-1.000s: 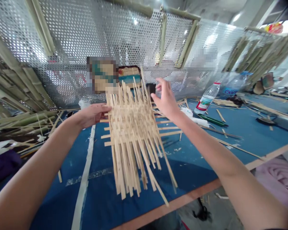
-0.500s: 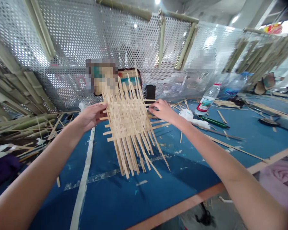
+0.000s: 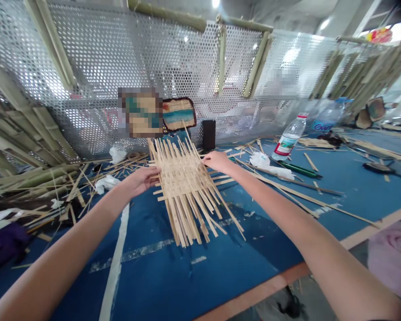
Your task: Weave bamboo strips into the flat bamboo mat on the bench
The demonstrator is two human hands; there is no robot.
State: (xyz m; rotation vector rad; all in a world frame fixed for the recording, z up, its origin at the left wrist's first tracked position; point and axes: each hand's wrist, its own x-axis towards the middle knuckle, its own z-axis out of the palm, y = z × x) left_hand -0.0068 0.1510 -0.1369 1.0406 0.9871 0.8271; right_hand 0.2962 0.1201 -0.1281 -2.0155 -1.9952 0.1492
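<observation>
Both hands, left hand [image 3: 143, 178] and right hand [image 3: 215, 160], now grip the woven bamboo mat [image 3: 183, 187], lowered nearer the tabletop [image 3: 220, 267].

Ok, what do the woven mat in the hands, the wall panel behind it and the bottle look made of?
Woven mat: flat pale strips, likely split bamboo, raw and matte, with uneven splintery ends. Left hand and right hand grip its sides. Wall panel: apparently perforated sheet metal, silvery, with regular round holes and a sheen. Bottle: clear plastic by its look, see-through, with a printed label and white cap.
</observation>
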